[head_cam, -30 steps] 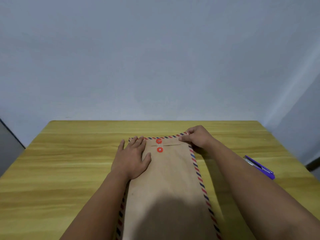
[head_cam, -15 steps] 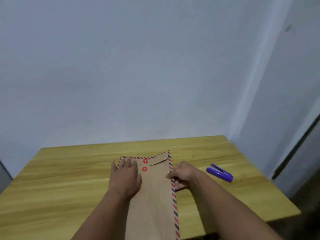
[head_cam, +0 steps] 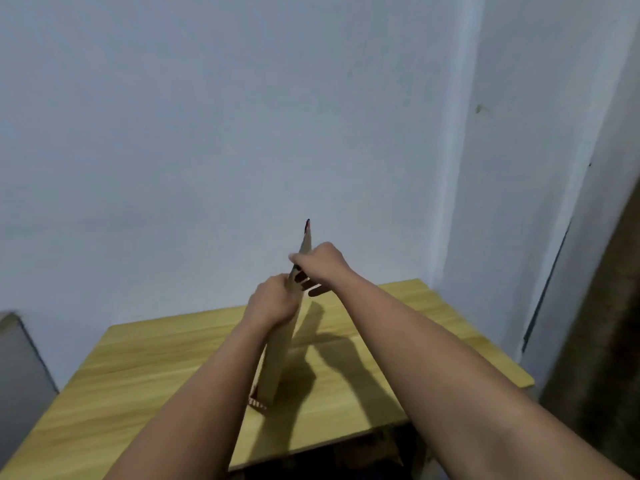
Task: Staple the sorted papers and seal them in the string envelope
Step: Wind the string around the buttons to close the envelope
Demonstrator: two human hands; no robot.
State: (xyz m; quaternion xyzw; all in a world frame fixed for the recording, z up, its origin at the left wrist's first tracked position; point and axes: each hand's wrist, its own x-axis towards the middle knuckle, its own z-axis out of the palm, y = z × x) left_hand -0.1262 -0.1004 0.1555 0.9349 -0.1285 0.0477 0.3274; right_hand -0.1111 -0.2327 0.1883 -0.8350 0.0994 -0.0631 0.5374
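Note:
The brown string envelope [head_cam: 282, 351] with its striped border stands on edge, lifted off the wooden table [head_cam: 145, 368], and I see it almost edge-on. My left hand [head_cam: 273, 303] grips its left face near the top. My right hand [head_cam: 320, 263] holds the upper edge from the right, fingers curled round it. The red button closures and the string are hidden at this angle. The purple stapler is hidden behind my right arm or out of sight.
A pale wall rises just behind the table, with a corner and a dark door edge [head_cam: 543, 289] at the right. A grey object [head_cam: 17, 368] stands at the left edge. The table's front edge [head_cam: 311, 445] lies below my forearms.
The envelope lay flat under both hands; now both hands have raised it upright on its edge. My view has tilted up and right, and the stapler has dropped out of sight.

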